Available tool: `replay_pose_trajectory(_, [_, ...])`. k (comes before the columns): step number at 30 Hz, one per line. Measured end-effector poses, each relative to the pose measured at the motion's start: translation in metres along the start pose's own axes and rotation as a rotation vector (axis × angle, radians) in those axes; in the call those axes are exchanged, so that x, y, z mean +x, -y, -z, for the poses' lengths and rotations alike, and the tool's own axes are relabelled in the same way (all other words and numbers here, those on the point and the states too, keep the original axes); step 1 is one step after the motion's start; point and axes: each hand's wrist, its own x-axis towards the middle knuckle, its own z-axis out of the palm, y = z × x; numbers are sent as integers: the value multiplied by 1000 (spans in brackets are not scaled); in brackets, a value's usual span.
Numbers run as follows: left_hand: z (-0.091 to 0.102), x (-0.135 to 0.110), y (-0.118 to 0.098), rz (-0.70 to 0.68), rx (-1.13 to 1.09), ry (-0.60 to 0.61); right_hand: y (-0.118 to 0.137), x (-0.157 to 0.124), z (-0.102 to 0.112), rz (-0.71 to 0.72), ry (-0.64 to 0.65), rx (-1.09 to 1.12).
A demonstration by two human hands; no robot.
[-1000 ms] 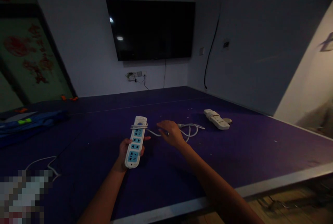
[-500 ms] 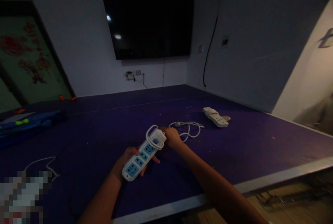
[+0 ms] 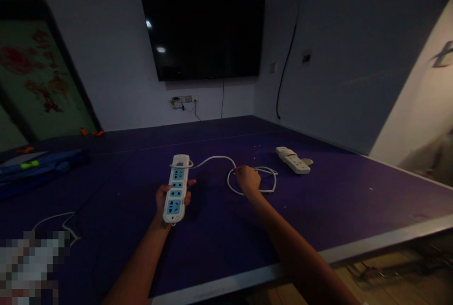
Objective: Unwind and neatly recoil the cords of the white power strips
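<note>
Resting mid-length in L grip (image 3: pixel 161 199), pwr strip (image 3: pixel 176 189) trails cord (image 3: pixel 214 157) to R grip (image 3: pixel 249 180).

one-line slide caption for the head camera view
Left hand holds a blue-socketed power strip while the right hand grips its white cord above a purple surface.

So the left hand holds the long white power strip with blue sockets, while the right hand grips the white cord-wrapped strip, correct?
Not quite: the head view shows the right hand gripping the thin white cable, not the cord-wrapped strip. The left hand does hold the blue-socketed white strip.
</note>
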Motion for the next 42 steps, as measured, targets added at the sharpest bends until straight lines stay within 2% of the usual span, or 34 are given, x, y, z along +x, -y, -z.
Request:
replay_pose_trajectory(2, [1,-1,-1,-30,-10,-30,-5,2,-4,3,75,-60])
replay_pose_trajectory(5, [0,0,2,42,39,30,-8,3,-9,52,124,-78])
replay_pose_trajectory(7, [-1,0,4,115,85,105,-6,4,-9,206,110,1])
replay_pose_trajectory(10, [-3,0,8,160,139,172,3,3,-8,592,71,203])
replay_pose_trajectory(12, [-5,0,10,183,167,191,11,-1,-7,779,59,254])
replay_pose_trajectory(14, [-9,-2,11,247,194,221,17,-5,-7,847,60,218])
replay_pose_trajectory(16, [-14,-4,12,326,205,263,20,-9,-7,842,66,154])
replay_pose_trajectory(19, [-21,-6,15,429,184,325,20,-10,-6,782,25,115])
replay_pose_trajectory(23, [-21,-6,22,456,140,336,14,-7,0,559,-220,212])
replay_pose_trajectory(26, [-13,-2,22,410,132,273,9,-4,8,317,-419,293])
replay_pose_trajectory(30, [-4,4,11,244,74,78,1,3,19,18,-581,402])
replay_pose_trajectory(33, [-3,4,1,85,-26,-84,-8,10,21,-133,-620,467])
replay_pose_trajectory(35, [-3,3,-3,36,-101,-134,-14,14,18,-183,-607,490])
replay_pose_trajectory(38, [-1,1,-6,44,-147,-113,-22,19,10,-238,-574,529])
replay_pose_trajectory(42, [5,1,-6,113,-74,-23,-34,25,6,-361,-589,594])
